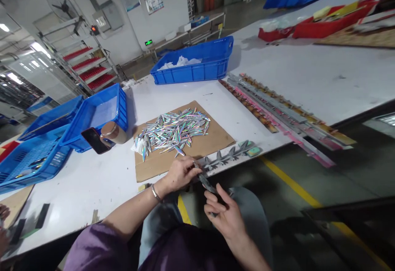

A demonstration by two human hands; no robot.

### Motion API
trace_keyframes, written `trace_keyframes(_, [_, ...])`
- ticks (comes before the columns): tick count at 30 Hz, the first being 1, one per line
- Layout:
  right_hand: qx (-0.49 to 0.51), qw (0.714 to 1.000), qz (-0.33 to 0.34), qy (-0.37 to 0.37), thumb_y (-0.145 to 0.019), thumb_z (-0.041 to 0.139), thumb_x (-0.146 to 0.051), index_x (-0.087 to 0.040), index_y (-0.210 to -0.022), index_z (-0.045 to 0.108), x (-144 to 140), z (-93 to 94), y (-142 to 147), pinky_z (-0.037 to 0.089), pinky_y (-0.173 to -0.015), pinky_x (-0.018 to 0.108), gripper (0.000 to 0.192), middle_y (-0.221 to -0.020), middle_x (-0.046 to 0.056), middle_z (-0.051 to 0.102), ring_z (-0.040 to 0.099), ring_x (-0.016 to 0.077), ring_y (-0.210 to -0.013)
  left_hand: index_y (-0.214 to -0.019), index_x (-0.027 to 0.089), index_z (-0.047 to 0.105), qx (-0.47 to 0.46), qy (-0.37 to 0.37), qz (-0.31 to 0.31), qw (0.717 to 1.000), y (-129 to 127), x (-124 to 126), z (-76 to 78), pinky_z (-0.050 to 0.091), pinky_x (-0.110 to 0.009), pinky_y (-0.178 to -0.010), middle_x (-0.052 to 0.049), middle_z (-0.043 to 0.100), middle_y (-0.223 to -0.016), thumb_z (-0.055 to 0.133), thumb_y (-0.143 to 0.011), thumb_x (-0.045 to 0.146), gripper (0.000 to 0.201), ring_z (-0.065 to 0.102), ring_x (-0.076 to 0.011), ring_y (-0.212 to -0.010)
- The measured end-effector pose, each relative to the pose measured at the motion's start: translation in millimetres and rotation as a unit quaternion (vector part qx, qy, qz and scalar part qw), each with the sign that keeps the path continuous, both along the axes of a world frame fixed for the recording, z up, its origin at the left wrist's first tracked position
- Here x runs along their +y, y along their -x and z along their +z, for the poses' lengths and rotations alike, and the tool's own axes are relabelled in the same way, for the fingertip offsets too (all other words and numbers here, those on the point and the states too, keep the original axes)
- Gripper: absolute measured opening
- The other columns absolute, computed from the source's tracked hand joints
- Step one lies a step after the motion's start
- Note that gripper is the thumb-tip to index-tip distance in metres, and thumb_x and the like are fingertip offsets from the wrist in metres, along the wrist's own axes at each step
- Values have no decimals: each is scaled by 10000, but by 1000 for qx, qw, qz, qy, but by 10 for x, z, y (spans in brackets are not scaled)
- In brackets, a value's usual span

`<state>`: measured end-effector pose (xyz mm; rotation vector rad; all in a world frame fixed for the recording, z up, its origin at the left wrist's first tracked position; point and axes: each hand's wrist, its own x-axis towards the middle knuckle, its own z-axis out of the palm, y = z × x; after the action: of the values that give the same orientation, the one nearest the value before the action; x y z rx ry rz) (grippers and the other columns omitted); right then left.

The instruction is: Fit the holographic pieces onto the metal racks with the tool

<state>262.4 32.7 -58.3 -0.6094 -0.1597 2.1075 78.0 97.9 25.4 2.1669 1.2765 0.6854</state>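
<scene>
My left hand (182, 173) is closed, with thumb and fingers pinching the upper end of a slender dark grey piece (206, 183) above the table's front edge. My right hand (224, 213) is curled at the lower end of that piece, partly hiding it. Just beyond my hands, a dark grey strip (230, 156) with several upright leaf-shaped parts lies along the edge. At its far end sits a small green pad (254, 151). A heap of shiny silver, pointed slender pieces (175, 129) lies on a cardboard sheet (212, 142).
A blue crate (191, 73) with white wrapping stands at the back. More blue crates (122, 108), a lidded cup (113, 132) and a phone (95, 140) are at left. Long metal strips (277, 114) lie at right, overhanging the edge. Another person's hand (4, 212) shows at far left.
</scene>
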Motion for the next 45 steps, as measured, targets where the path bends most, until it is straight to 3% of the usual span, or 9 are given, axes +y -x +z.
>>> trace_keyframes(9, [-114, 992, -52, -25, -761, 828, -454, -219, -850, 615, -190, 38, -103, 340, -462, 243, 330, -678, -13, 560, 408, 102, -522, -800, 196, 635, 216, 21, 179, 960, 296, 593, 122, 485, -319, -729, -74, 670, -724, 644, -882, 279, 117, 679, -248, -761])
trace_keyframes(17, [-226, 964, -54, -126, -833, 747, -548, -213, -962, 607, -331, 228, -1, 388, -528, 246, 386, -674, -15, 615, 502, 111, -540, -850, 202, 532, 38, 177, 276, 944, 595, 407, 203, 358, -228, -488, 57, 551, -516, 757, -699, 183, 271, 522, -129, -454])
trace_keyframes(23, [-342, 909, -39, -237, -866, 668, -634, -217, -1059, 575, -284, 271, 155, 479, -580, 294, 468, -723, -12, 635, 587, 150, -576, -888, 181, 526, -298, 263, 194, 897, 598, -14, 160, 459, -232, -542, 37, 612, -620, 828, -709, 489, 467, 576, -108, -517])
trace_keyframes(30, [-376, 892, -50, -247, -955, 550, -592, -226, -1111, 519, -275, 224, 328, 513, -616, 308, 399, -773, -1, 641, 619, 164, -615, -962, 159, 594, -212, 107, 102, 966, 316, -214, -58, 502, -285, -774, -42, 668, -853, 575, -959, 523, 365, 619, -148, -787])
trace_keyframes(33, [-512, 790, -48, -334, -1003, 503, -464, -225, -1179, 511, -300, 169, 355, 520, -657, 335, 297, -853, 41, 670, 653, 201, -690, -966, 157, 614, -155, 72, 73, 983, 350, -214, -72, 487, -287, -799, -52, 662, -902, 532, -990, 490, 343, 605, -159, -830])
trace_keyframes(37, [-700, 540, -45, -466, -1007, 460, -251, -197, -1240, 562, -323, 72, 387, 498, -708, 387, 260, -889, 100, 686, 671, 262, -758, -981, 162, 628, -117, 56, 59, 990, 378, -210, -62, 485, -288, -811, -56, 682, -924, 516, -1001, 452, 311, 625, -172, -852])
trace_keyframes(39, [-731, 466, -46, -497, -1015, 423, -217, -173, -1256, 574, -325, 27, 384, 490, -715, 403, 288, -863, 109, 681, 661, 264, -726, -991, 172, 632, -90, 40, 52, 994, 363, -210, -50, 483, -287, -806, -57, 689, -932, 505, -1007, 419, 278, 635, -174, -849])
trace_keyframes(42, [-711, 490, -57, -502, -1017, 428, -246, -152, -1294, 551, -332, -11, 346, 498, -746, 423, 317, -947, 136, 705, 672, 282, -785, -980, 189, 630, -36, 10, 32, 999, 315, -210, -2, 479, -290, -806, -63, 693, -928, 498, -1003, 328, 193, 643, -177, -847])
trace_keyframes(45, [-640, 631, -70, -433, -989, 507, -320, -188, -1287, 549, -368, 6, 314, 510, -788, 421, 328, -1066, 131, 711, 675, 292, -906, -971, 197, 623, 10, -9, 15, 1000, 271, -210, 60, 479, -292, -812, -70, 691, -920, 495, -972, 219, 130, 643, -181, -856])
